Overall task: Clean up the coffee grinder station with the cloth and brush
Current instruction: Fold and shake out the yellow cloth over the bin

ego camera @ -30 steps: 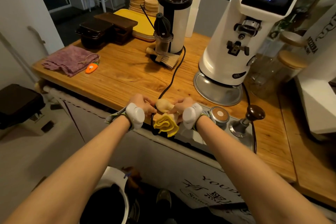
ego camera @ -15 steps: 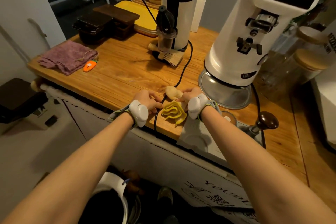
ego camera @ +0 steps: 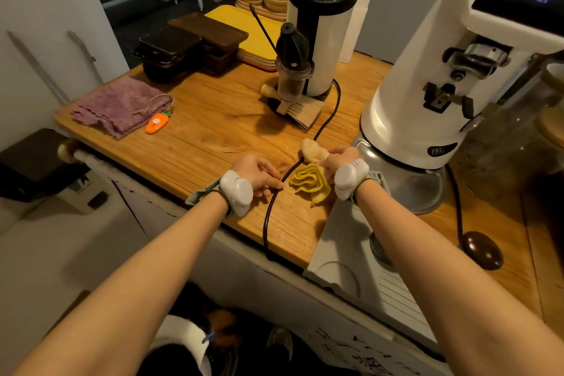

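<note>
White and bulky, the big grinder (ego camera: 427,94) on its steel base is the landmark here and by the look of it the heaviest thing on the wooden counter (ego camera: 213,131); it should be wiped around, not shifted. Left of it and further back stands the slimmer black-and-white grinder (ego camera: 320,24), likely top-heavy, so steady it low on the body if it has to be nudged. Well left of the big grinder, near the counter's far-left corner, lies a purple cloth (ego camera: 119,107) with a small orange carrot-shaped item (ego camera: 157,123) just beside it.

The brush (ego camera: 294,107) lies at the foot of the slim grinder, bristles fanned toward the big grinder; it should be light and stiff in the wooden handle, which is the place to grip it, since the bristles would splay. A black cord (ego camera: 323,128) runs from the slim grinder toward the counter's front edge, limp and easy to snag.

The yellow cloth (ego camera: 309,181) sits bunched in soft folds just left of the big grinder's base, beside the cord. It will be light, floppy and shapeless, so it wants gathering in a full pinch rather than by one corner. The right hand (ego camera: 335,159) is closed on its upper edge, with a pale wad at the fingertips. The left hand (ego camera: 254,172) rests on the counter left of the cord, fingers loosely curled, holding nothing I can make out.
</note>
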The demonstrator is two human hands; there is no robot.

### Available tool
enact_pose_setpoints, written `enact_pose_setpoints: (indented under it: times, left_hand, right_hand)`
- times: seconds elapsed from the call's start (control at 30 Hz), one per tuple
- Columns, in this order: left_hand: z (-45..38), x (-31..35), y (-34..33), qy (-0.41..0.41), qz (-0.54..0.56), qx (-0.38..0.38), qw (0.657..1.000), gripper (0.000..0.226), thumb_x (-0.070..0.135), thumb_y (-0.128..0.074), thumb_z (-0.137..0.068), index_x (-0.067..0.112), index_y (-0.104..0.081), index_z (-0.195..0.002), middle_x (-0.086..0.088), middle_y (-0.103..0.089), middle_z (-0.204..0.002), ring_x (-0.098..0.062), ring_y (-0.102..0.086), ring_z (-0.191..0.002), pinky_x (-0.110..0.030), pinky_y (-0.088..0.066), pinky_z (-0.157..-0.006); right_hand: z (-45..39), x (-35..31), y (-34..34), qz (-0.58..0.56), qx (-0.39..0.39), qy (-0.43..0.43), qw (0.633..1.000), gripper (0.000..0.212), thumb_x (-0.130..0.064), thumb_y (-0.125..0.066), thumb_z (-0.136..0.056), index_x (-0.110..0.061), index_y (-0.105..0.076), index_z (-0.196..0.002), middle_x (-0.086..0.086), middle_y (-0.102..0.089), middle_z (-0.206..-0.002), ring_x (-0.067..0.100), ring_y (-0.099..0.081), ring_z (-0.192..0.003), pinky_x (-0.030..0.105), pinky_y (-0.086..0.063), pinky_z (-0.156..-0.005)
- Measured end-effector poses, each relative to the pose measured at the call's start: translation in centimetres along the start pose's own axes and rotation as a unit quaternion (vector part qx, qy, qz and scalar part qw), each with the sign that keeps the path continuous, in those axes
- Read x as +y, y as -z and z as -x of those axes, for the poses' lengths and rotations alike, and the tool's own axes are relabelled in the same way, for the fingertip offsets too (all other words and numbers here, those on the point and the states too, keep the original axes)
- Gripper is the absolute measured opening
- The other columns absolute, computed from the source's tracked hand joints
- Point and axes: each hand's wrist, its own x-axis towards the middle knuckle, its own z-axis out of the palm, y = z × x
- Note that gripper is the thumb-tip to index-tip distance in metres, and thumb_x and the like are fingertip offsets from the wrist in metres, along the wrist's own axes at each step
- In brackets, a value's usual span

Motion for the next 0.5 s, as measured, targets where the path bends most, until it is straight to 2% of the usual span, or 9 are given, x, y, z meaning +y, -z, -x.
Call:
enact_pose_setpoints:
  times: [0.07,0.27,0.3,0.37,0.43,0.47,0.5]
  left_hand:
    - [-0.7,0.2,0.2,0.002,0.006,-0.008,1.0,0.022,0.003,-0.078,-0.071,0.001,-0.069,-0.091,-0.011,-0.068,-0.07,-0.006,-0.057,-0.036,-0.016,-0.046,-0.037]
    - [-2.1,0.7,0.2,0.014,0.003,-0.043,0.999,0.016,0.001,-0.078,-0.07,0.004,-0.07,-0.084,-0.007,-0.07,-0.065,-0.008,-0.064,-0.044,-0.019,-0.052,-0.043]
    - [-2.2,0.9,0.2,0.019,-0.002,-0.057,0.998,0.015,0.0,-0.076,-0.072,0.002,-0.07,-0.085,-0.007,-0.071,-0.064,-0.008,-0.064,-0.044,-0.018,-0.052,-0.043]
    - [-2.4,1.5,0.1,0.032,-0.006,-0.089,0.995,0.017,-0.003,-0.072,-0.075,-0.003,-0.07,-0.092,-0.003,-0.072,-0.06,-0.007,-0.065,-0.045,-0.015,-0.052,-0.043]
    - [-2.3,2.2,-0.2,0.038,0.002,-0.119,0.992,0.02,-0.005,-0.069,-0.077,-0.006,-0.068,-0.097,-0.003,-0.072,-0.061,-0.007,-0.066,-0.046,-0.014,-0.051,-0.044]
    - [-2.3,2.4,-0.5,0.04,0.009,-0.134,0.99,0.02,-0.005,-0.069,-0.078,-0.005,-0.068,-0.098,-0.004,-0.072,-0.066,-0.007,-0.067,-0.048,-0.014,-0.052,-0.045]
    - [-2.2,2.7,-0.8,0.04,0.015,-0.15,0.988,0.021,-0.004,-0.068,-0.079,-0.005,-0.068,-0.1,-0.005,-0.072,-0.071,-0.007,-0.068,-0.051,-0.013,-0.052,-0.047]
  right_hand:
    - [-0.5,-0.3,0.2,-0.003,0.004,-0.001,1.0,0.044,-0.013,-0.065,-0.083,-0.011,-0.058,-0.126,0.013,-0.062,-0.125,0.029,-0.058,-0.116,0.033,-0.049,-0.093]
    - [-1.8,-0.8,1.7,-0.002,-0.006,0.001,1.0,0.05,-0.017,-0.07,-0.081,-0.01,-0.057,-0.128,0.012,-0.06,-0.126,0.029,-0.056,-0.118,0.03,-0.045,-0.091]
    - [-1.9,-0.8,2.1,-0.01,-0.004,-0.002,1.0,0.051,-0.015,-0.07,-0.08,-0.009,-0.056,-0.129,0.013,-0.062,-0.122,0.029,-0.057,-0.117,0.032,-0.046,-0.092]
    - [-2.4,-1.2,2.5,-0.056,-0.007,-0.006,0.998,0.052,-0.009,-0.069,-0.079,-0.008,-0.055,-0.129,0.009,-0.065,-0.097,0.029,-0.061,-0.103,0.037,-0.051,-0.089]
    - [-2.5,-2.3,3.1,-0.114,-0.015,0.007,0.993,0.051,-0.003,-0.066,-0.079,-0.008,-0.055,-0.129,0.002,-0.059,-0.077,0.021,-0.059,-0.08,0.035,-0.051,-0.076]
    - [-2.5,-2.9,3.3,-0.13,-0.021,0.023,0.991,0.05,-0.002,-0.066,-0.079,-0.008,-0.056,-0.127,0.002,-0.059,-0.078,0.02,-0.057,-0.078,0.033,-0.051,-0.074]
    - [-2.6,-3.6,3.5,-0.133,-0.027,0.043,0.99,0.048,-0.003,-0.067,-0.078,-0.01,-0.057,-0.125,0.004,-0.062,-0.086,0.022,-0.059,-0.084,0.034,-0.052,-0.079]
